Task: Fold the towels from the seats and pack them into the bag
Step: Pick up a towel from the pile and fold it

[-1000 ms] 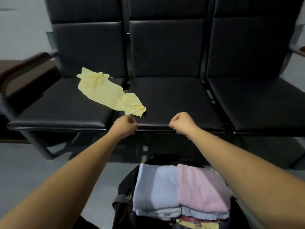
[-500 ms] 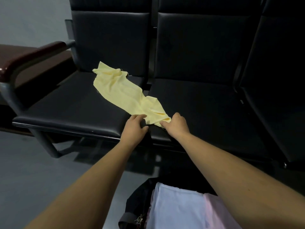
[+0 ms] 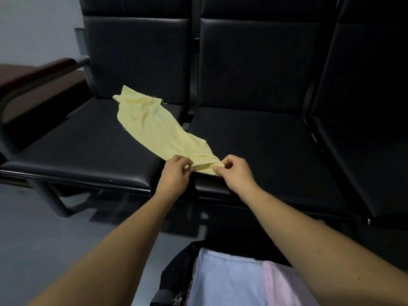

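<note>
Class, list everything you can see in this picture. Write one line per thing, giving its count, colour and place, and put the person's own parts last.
Seats: three in view, black, in a row ahead, the right one cut off by the frame.
Armrest: one, dark reddish brown, at the left end of the row.
Yellow towel: one, pale yellow, unfolded, lying across the left seat with its near end over the gap to the middle seat.
Bag: one, black, open, on the floor at bottom centre.
Blue towel: one, light blue, folded, on top in the bag.
Pink towel: one, pink, folded, beside the blue one in the bag.
Floor: grey, below the seats.
Wall: pale grey, upper left.
Left hand: one, pinching the yellow towel's near end.
Right hand: one, pinching the same end.
</note>
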Motion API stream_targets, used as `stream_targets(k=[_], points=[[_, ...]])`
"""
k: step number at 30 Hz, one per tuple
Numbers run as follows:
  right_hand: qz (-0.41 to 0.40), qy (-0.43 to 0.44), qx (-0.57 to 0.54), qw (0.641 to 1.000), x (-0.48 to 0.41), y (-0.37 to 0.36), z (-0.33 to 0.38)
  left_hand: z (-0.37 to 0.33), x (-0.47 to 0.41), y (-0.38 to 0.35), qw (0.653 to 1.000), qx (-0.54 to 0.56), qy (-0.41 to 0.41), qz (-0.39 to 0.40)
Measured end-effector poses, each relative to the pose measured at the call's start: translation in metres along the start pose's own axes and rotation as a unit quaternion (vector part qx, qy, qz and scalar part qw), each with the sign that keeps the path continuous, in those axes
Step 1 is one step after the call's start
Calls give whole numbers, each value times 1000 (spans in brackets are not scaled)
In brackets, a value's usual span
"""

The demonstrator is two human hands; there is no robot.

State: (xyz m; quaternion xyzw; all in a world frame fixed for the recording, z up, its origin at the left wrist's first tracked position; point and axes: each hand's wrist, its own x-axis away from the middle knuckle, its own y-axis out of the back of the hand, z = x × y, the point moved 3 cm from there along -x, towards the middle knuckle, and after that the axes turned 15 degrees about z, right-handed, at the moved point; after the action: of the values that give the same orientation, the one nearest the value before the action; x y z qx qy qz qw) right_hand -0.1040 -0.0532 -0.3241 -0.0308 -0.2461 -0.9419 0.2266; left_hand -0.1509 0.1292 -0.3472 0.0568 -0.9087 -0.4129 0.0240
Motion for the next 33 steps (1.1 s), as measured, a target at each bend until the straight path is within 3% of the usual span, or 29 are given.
stream_targets(k=[4,12,15,22,26,29,33], points=[[-31,31,-138,990,36,34,9,-33,27,17,995,95,-18,-7],[-80,158,-163,971,114,89,51,-110,84,45,979,170,-112,-5],[-68,192,-120,972,139,107,69,-134,98,59,977,171,-130,-3],[-12,163,8,986,196,132,106,-203,124,120,979,111,-155,-72],[94,144,41,984,225,143,121,-227,131,155,977,103,-140,-125],[173,97,143,970,243,155,120,-233,139,180,974,111,-128,-150],[84,25,283,955,246,186,105,-236,147,197,979,53,-100,-168]])
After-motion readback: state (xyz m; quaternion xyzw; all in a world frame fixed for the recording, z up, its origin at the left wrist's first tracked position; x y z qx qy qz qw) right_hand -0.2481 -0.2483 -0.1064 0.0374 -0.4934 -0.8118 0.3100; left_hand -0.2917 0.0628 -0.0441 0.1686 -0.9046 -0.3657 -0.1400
